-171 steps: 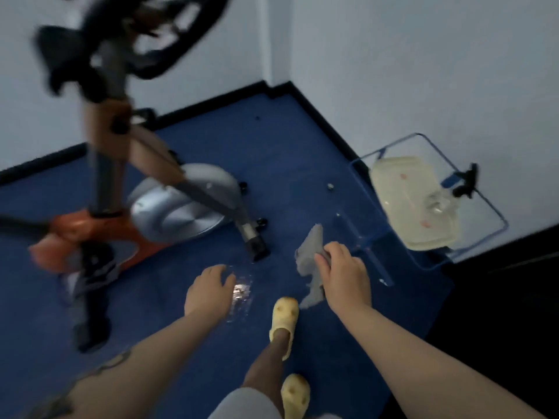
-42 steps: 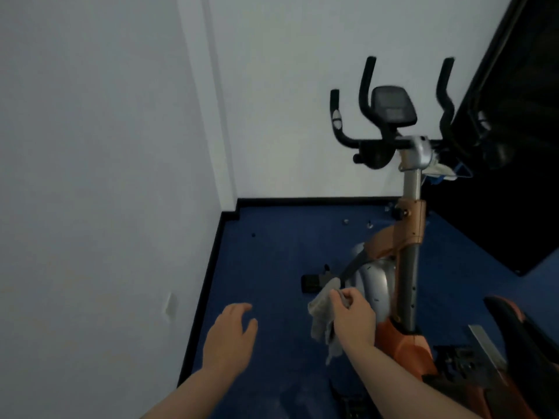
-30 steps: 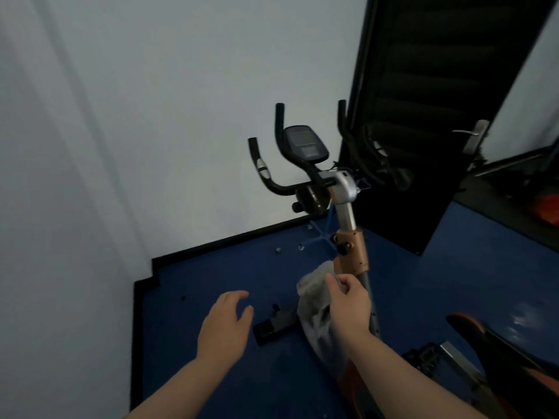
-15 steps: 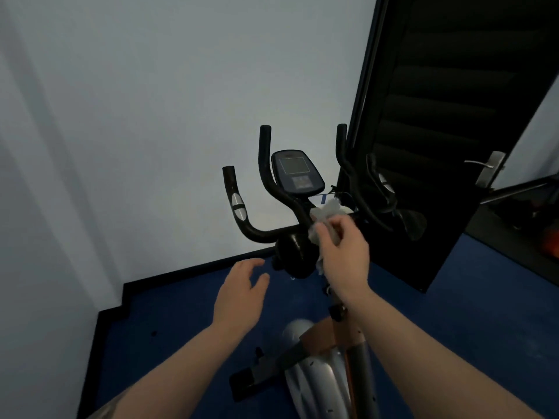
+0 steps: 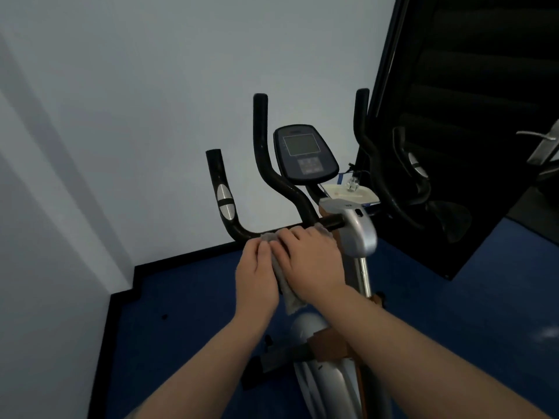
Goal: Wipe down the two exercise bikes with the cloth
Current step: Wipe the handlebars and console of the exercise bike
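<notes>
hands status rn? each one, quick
Left hand: closed on the cloth at the bike's handlebar.
Right hand: closed over the cloth, pressing it on the handlebar.

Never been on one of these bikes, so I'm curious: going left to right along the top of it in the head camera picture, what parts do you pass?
Outer left grip with silver pad → tall left handlebar post → display console → tall right handlebar post → outer right grip → door handle.
</notes>
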A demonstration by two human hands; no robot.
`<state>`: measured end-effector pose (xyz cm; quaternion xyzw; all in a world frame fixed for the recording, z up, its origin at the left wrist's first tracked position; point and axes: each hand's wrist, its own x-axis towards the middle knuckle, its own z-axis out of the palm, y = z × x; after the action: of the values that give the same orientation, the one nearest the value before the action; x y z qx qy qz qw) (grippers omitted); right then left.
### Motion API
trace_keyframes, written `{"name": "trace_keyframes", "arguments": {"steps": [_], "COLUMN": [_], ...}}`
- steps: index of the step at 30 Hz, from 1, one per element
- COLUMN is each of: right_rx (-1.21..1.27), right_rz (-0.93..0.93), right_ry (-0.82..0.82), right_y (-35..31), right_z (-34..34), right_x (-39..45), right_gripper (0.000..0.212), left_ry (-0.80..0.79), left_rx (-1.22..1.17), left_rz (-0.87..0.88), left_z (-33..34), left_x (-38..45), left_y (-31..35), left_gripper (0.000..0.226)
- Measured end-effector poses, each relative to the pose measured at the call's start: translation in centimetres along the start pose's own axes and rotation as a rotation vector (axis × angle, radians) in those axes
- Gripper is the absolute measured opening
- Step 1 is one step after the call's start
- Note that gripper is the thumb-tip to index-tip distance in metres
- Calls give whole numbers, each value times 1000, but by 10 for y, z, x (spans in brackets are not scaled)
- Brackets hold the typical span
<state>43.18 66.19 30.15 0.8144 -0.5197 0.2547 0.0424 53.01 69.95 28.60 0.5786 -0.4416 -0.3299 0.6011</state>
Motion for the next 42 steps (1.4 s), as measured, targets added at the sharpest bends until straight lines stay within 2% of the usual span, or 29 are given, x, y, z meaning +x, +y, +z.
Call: {"name": "trace_keyframes", "arguments": {"steps": [2,5,7,9,14,16,19,20,23,26,29,31,33,34,36,39,42], "right_rx": [-64,32,87,21,-138,-79,262,309,137,125,531,629,528,440,314,269,216], "right_rz": [-23,-38,22,119,85,175,358,363,305,375,532,486,343,263,196,180,154], "right_ry": [5,5,42,61,-139,-97,40,57,-10,61,253,176,55,48,160,338,268], "right_y": [3,19,19,13,13,14,5,6,21,15,1,7,24,32,42,33,-5], "right_z": [4,5,5,9,4,9,9,8,6,12,21,15,6,0,-15,-22,2], "right_x": [4,3,-11,-25,28,24,-26,-33,-2,6,-30,-38,-35,-34,-28,-10,-11], "right_gripper": [42,34,26,35,16,17,36,35,23,25,24,19,16,16,18,19,30], "left_ry": [4,-35,-81,-132,-247,-231,-201,-201,-239,-221,-164,-186,-238,-252,-246,-238,-243], "left_rx": [-10,24,52,78,99,95,66,63,79,80,48,59,84,88,58,-71,-205], "left_rz": [7,59,90,119,128,135,118,114,146,180,132,119,117,114,88,15,-31], "left_z": [5,5,4,0,-7,-6,-2,-2,-5,-4,1,-1,-5,-8,-10,-8,-8], "left_x": [-3,-4,-6,-4,8,7,4,4,9,8,2,3,6,7,9,8,7], "left_y": [-4,-10,-13,-18,-17,-18,-22,-21,-18,-21,-24,-22,-21,-20,-20,-16,-11], "left_gripper": [25,21,23,23,25,25,25,25,27,27,27,27,27,26,25,26,25]}}
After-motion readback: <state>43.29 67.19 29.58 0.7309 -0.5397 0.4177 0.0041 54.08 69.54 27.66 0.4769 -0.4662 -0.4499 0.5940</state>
